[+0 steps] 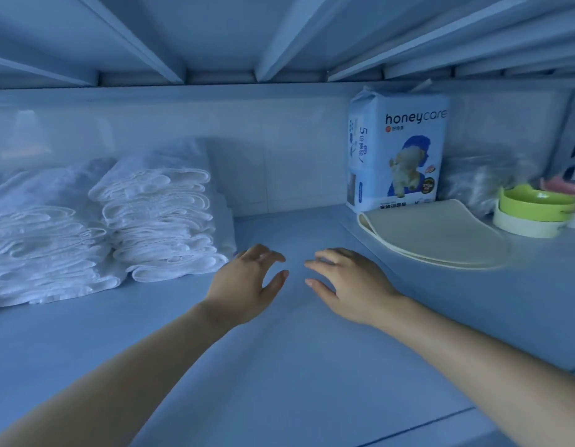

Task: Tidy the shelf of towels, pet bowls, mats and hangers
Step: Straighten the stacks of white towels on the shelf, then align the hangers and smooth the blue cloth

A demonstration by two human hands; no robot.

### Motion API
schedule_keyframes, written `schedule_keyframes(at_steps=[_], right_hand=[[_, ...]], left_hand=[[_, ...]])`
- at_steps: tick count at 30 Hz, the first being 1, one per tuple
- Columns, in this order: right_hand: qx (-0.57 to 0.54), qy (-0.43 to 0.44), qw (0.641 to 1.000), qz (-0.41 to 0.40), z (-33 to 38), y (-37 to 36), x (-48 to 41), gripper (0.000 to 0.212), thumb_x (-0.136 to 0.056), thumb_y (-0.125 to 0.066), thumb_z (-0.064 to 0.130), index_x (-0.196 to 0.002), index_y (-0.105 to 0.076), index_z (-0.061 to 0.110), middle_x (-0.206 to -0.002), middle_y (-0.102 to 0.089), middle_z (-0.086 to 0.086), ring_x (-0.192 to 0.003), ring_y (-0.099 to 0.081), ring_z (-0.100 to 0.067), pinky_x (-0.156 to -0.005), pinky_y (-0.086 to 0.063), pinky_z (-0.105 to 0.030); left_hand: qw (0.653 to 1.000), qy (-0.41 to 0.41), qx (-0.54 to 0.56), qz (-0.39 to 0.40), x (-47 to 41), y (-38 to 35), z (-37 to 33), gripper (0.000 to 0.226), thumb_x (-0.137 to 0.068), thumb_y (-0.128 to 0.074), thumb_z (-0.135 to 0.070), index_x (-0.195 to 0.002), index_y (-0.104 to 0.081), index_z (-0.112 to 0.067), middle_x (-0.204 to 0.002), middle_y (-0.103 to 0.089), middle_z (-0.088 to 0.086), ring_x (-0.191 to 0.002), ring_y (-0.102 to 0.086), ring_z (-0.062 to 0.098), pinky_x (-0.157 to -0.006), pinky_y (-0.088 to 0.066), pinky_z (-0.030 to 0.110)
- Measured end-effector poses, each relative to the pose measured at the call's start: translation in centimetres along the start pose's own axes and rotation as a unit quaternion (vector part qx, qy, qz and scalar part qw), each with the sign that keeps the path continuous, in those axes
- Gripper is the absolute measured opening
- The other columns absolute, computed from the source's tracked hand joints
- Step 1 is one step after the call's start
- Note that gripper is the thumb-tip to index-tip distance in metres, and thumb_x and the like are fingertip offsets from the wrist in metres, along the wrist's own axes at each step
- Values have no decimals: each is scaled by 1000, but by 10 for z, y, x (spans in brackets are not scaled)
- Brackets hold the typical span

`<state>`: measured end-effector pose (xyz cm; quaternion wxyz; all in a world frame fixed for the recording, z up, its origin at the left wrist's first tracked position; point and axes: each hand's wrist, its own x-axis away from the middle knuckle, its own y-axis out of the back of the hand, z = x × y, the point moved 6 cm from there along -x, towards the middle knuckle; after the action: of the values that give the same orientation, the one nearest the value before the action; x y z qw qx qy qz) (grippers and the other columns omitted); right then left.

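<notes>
Both my hands reach over the bare middle of the shelf board [279, 350]. My left hand [247, 285] is open, fingers curled apart, holding nothing, just right of the nearer stack of folded white towels [160, 221]. My right hand [347, 285] is open too, palm down, left of the cream mats [434, 233] lying flat. A second towel stack [44, 240] sits at the far left. Stacked pet bowls, green on white [534, 211], stand at the right, with a pink one [566, 187] behind.
A blue "honeycare" pad pack [397, 153] stands upright against the back wall behind the mats. A clear plastic bag [482, 182] lies between the pack and the bowls. The slatted underside of the upper shelf [279, 37] hangs low overhead.
</notes>
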<state>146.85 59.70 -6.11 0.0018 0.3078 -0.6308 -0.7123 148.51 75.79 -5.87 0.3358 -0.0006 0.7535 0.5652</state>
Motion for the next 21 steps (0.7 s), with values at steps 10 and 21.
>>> schedule_keyframes(at_steps=[10,21], right_hand=[[39,-129,988,-76,-118,101,158,39,-93,-46,42,-126,-56,24,-131,-53,4,-120,-49,-17,-86,-44,-30],[125,-311,937,-102,-268,202,365,43,-92,-47,48,-127,-54,26,-131,-52,7,-120,-48,-15,-87,-45,-32]], left_hand=[[990,-117,71,-14,-33,-26,-204,38,-92,-35,-50,-122,-51,-34,-123,-51,-14,-107,-51,12,-72,-38,25],[944,-288,160,13,-56,-87,-477,37,-93,-38,-49,-122,-52,-32,-117,-58,-10,-100,-58,14,-77,-43,27]])
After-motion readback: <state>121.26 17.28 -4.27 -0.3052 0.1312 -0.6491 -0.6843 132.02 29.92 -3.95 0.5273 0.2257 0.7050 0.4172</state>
